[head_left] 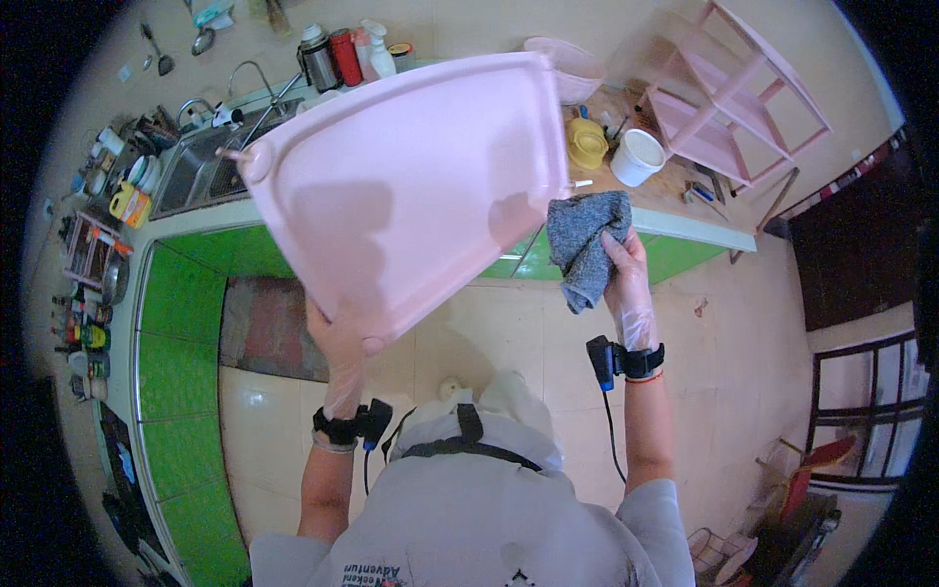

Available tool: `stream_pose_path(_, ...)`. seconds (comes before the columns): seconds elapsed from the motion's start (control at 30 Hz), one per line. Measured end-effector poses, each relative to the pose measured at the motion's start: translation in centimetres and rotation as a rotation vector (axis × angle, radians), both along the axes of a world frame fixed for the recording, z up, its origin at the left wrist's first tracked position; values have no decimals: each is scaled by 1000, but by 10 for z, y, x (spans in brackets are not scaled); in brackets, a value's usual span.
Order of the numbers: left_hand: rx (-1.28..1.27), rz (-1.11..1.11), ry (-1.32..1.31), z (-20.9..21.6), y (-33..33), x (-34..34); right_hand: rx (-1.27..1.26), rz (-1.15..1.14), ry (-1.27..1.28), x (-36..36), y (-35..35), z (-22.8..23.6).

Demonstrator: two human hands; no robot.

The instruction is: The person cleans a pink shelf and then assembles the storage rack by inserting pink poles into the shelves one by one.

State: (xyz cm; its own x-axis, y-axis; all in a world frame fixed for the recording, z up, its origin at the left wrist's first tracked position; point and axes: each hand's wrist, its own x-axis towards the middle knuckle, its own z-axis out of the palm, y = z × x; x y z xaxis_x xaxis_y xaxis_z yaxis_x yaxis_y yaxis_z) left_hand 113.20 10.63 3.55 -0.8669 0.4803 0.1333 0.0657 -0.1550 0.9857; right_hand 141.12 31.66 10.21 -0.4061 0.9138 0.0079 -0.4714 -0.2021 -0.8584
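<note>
A pale pink plastic shelf panel (435, 186), with a raised rim and a peg at its far left corner, is held up in front of me, tilted over the counter edge. My left hand (339, 338), in a clear thin glove, grips its near corner; part of the fingers is hidden behind the panel. To the right of the panel, my right hand (629, 279), gloved likewise, is closed on a bunched grey cloth (587, 245). The cloth hangs beside the panel's right corner; whether they touch I cannot tell.
A pink shelf rack (714, 108) leans on the right of the counter, near a white bucket (639, 158), a yellow container (587, 144) and a pink basin (577, 73). The metal sink (186, 176) is at far left, with bottles and a thermos (318, 61) behind.
</note>
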Motion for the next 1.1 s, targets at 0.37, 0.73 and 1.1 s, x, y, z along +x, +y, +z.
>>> stream_pose_path(0.37,-75,209,-249,36,-32,-19,-7,-104,-455,38,80,-120)
stream_pose_path(0.73,-93,637,-234,6,1,-59,38,-44,-526,-43,297,-168)
stream_pose_path(1.1,-292,510,-614,40,61,-20,540,118,-670,-157,384,-121)
